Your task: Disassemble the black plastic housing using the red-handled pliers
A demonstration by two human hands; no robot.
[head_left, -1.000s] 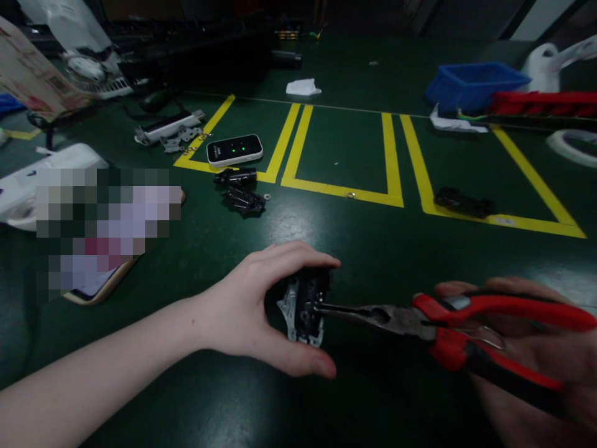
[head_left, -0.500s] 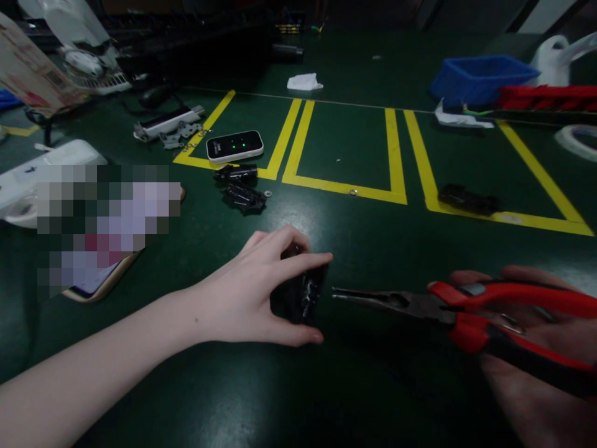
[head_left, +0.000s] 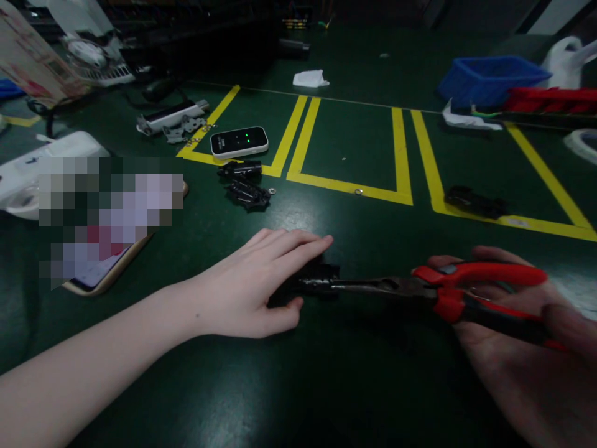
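My left hand is closed around a black part on the dark green table, its palm covering much of the piece. My right hand grips red-and-black needle-nose pliers by the handles. The long jaws point left, and their tips meet the right end of the black part; what lies between the tips is too small to tell. Two more black parts lie beyond my left hand with a small metal ring beside them.
A phone lies at left, with a white device farther back. Another black part rests on yellow tape at right. A blue bin and a red rack stand at back right.
The pliers have moved left, and their tips now meet the black part. The fingers of my left hand have drawn in, and the part has turned, its end facing right.
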